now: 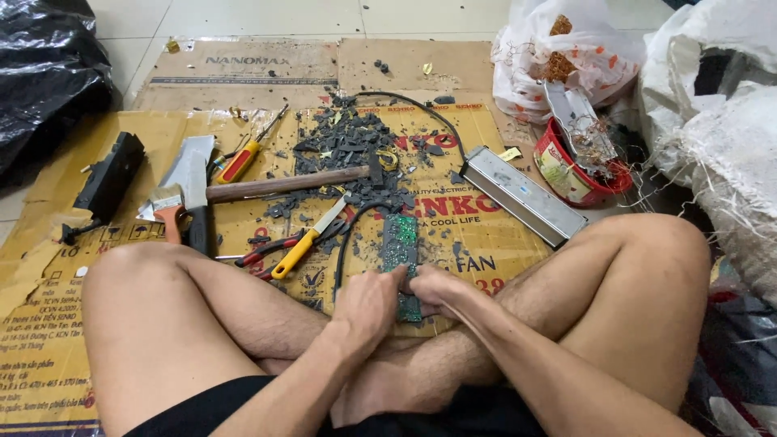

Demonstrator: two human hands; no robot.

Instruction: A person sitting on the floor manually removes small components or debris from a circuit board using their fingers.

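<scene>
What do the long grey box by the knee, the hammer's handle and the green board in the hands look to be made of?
The long grey rectangular box looks like dull sheet metal, with folded edges and a soft sheen. The hammer's brown handle seems to be wood, matt and worn. The green board, gripped by the left hand and right hand, appears to be a resin circuit board studded with small parts.

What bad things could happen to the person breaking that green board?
Both bare hands, left hand and right hand, grip the green circuit board, so its edges might cut fingers. Dark broken bits litter the cardboard by bare legs and could prick skin. The cleaver lies close to the left knee.
</scene>
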